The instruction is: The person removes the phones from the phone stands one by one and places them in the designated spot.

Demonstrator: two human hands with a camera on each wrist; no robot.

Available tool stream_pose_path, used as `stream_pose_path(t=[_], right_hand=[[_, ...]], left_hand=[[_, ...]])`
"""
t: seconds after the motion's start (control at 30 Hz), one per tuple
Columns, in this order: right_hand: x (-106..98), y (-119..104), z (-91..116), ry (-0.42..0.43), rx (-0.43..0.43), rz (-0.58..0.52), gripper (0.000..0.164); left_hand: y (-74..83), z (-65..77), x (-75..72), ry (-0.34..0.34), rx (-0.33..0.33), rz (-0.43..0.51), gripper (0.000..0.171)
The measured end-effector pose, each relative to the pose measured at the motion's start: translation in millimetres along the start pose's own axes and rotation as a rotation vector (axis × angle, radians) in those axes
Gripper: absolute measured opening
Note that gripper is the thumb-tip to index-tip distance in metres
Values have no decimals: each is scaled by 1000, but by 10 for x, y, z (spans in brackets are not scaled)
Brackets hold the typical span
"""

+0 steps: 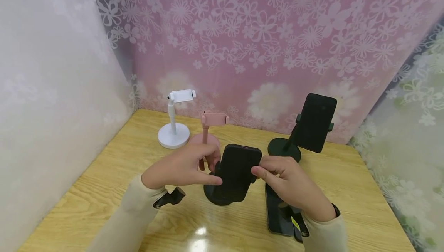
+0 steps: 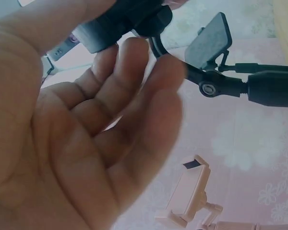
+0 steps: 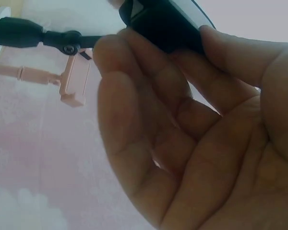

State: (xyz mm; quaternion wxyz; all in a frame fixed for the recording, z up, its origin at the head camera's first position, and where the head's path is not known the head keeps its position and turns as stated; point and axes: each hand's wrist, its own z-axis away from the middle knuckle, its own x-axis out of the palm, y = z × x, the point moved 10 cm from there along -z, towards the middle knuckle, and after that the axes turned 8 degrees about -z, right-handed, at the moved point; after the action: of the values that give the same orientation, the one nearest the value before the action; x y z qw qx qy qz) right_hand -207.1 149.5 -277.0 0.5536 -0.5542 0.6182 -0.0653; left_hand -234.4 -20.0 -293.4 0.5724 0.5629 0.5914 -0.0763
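A black smartphone [image 1: 239,171] stands tilted in the clamp of a black phone stand, whose round base [image 1: 218,200] sits on the table. My left hand [image 1: 187,166] holds the clamp at the phone's left side, thumb in front and fingers curled behind. In the left wrist view, the black clamp [image 2: 103,33] lies between thumb and fingers. At the opposite edge, my right hand [image 1: 293,182] pinches the phone, its thumb on the front face. The right wrist view has this hand's fingers [image 3: 120,105] bent under the dark holder. Part of the stand's stem is hidden.
A white phone stand [image 1: 173,134] and a pink one [image 1: 215,119] are behind my left hand. Back right, a dark green stand [image 1: 284,148] carries another phone [image 1: 315,123]. A dark flat phone [image 1: 277,217] lies below my right wrist. Floral curtains [image 1: 263,51] surround the wooden table [image 1: 104,198].
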Motion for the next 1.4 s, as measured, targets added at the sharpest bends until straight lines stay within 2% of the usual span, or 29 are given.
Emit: stream_pose_path(t=[0.1,0.33,0.53,0.63,0.77,0.83,0.9,0.97,1.0,1.13,1.27,1.33,1.4], right_hand=[[-18,59,1,2,27,-2,34],[-43,74,-20,2,48,-10,39],[-27,116,-34,-15,76,-8,40],[-17,124,-51,-11,66,-3,36],[-4,85,-73,5,4,20,30],[5,59,-77,14,-24,44,29],[9,38,-74,30,-44,77,26],[15,2,-82,67,-57,106,14],[16,-14,-86,91,-60,118,13],[-13,-125,-79,259,-104,167,55],[42,-324,-66,422,-183,344,56],[121,-430,-88,446,-205,438,60],[213,-525,-130,429,-215,505,64]], left_hand=[[78,-32,-68,82,83,-42,31],[60,-39,-95,128,70,-62,28],[47,-23,-97,115,62,-11,25],[-18,-12,-73,80,11,32,30],[-121,-1,-37,43,-62,92,41],[-121,-11,-33,43,-45,98,40],[-80,-31,-34,49,5,97,36],[-44,-23,-53,67,62,86,34],[-34,-21,-63,78,82,83,33],[-46,-7,-76,80,83,92,34],[-73,-7,-58,46,49,104,34],[-76,-4,-51,31,40,112,35],[-75,7,-51,22,34,126,35]])
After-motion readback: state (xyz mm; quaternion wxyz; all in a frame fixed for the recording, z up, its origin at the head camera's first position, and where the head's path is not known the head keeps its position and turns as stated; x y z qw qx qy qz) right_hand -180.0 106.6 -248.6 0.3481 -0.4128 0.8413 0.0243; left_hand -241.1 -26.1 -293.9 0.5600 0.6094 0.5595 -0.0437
